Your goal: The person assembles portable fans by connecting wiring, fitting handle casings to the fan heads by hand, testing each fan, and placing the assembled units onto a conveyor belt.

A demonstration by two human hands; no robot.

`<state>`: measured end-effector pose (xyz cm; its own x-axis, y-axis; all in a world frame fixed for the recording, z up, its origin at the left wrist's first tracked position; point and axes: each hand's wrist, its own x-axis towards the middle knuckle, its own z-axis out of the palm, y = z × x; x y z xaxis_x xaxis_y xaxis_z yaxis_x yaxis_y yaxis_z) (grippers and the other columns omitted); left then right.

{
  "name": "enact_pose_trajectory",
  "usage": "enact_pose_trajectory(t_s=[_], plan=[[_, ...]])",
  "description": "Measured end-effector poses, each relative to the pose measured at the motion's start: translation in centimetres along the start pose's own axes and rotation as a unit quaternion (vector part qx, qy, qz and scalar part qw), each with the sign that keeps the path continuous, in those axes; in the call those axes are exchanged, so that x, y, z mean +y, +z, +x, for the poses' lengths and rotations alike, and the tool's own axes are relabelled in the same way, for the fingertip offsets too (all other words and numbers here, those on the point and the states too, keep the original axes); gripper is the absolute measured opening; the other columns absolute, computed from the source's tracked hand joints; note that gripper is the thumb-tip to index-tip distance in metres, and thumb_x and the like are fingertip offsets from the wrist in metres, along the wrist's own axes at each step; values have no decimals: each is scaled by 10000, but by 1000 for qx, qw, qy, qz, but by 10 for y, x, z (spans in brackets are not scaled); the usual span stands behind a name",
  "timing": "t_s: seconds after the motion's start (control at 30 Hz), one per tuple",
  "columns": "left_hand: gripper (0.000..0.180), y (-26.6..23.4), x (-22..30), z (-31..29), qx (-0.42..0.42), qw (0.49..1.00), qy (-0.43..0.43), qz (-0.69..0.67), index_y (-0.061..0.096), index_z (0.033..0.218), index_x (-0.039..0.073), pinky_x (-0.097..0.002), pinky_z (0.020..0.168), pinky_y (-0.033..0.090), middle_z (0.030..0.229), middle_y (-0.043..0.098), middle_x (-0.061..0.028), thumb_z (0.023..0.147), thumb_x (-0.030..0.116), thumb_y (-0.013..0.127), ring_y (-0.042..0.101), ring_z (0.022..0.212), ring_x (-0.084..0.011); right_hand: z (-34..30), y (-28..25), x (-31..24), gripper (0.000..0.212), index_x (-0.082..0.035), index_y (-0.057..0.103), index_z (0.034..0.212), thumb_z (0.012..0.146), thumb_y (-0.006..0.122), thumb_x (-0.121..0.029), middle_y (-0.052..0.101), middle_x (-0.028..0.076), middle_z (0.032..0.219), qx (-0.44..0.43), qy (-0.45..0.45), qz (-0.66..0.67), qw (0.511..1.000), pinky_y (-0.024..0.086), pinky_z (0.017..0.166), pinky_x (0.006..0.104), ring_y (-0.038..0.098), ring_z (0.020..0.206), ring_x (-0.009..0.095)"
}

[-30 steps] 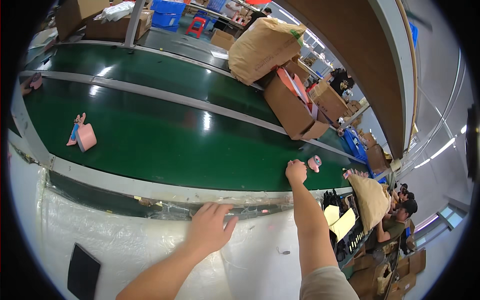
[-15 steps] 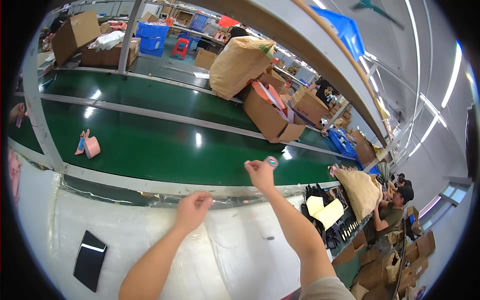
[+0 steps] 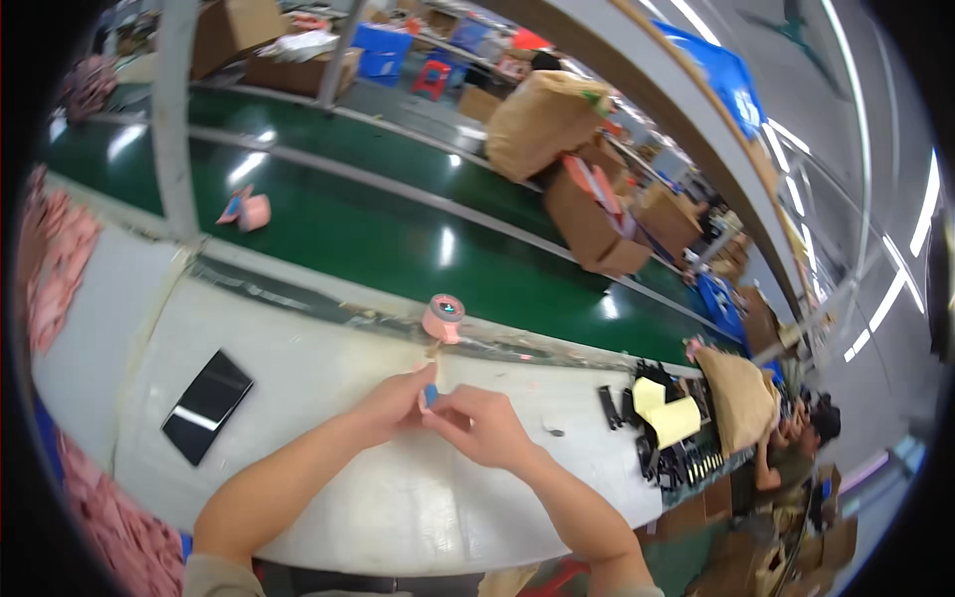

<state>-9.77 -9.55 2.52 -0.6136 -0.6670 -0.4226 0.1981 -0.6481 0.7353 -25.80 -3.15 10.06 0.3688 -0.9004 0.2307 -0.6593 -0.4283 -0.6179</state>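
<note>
Both my hands meet mid-surface, white and plastic-covered. Left hand and right hand fingers pinching one small pink piece with blue face between them, held close so I can work it, I judge. Pink round part sits at 12 o'clock from hands, by the green conveyor belt. Black phone flat at 9 o'clock, well apart. Yellow notes at 3 o'clock
</note>
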Motion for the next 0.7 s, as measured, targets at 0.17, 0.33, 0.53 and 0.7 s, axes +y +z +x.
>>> enact_pose_trajectory(t_s=[0.17,0.33,0.53,0.7], plan=[[291,-21,-30,-43,19,999,-27,-38,554,1179,68,-341,858,543,1149,658,-104,1031,319,548,645,1027,-189,-28,44,-25,157,-76,736,999,853,759,-129,705,91,831,-76,-33,24,996,537,591,281,674,626,187],[273,-40,-54,-101,-33,999,13,0,488,1202,53,-372,803,576,1180,621,-167,1016,248,532,666,964,-207,-31,49,-50,133,-65,749,952,828,773,-105,711,73,827,-103,-95,69,988,547,605,293,673,666,194],[425,-47,-45,-137,-54,996,-61,42,374,1377,15,-346,787,600,1227,613,-158,1037,216,532,700,905,-209,60,59,-38,524,-52,674,1191,747,847,-269,692,150,1070,58,-87,-60,993,516,896,417,650,1000,319],[432,-49,-44,-134,-72,995,-44,47,363,1379,17,-341,799,597,1235,612,-152,1027,185,550,702,930,-213,92,73,-20,638,-57,584,1301,746,834,-245,626,152,1227,-125,28,-108,986,472,983,405,603,1128,317]])
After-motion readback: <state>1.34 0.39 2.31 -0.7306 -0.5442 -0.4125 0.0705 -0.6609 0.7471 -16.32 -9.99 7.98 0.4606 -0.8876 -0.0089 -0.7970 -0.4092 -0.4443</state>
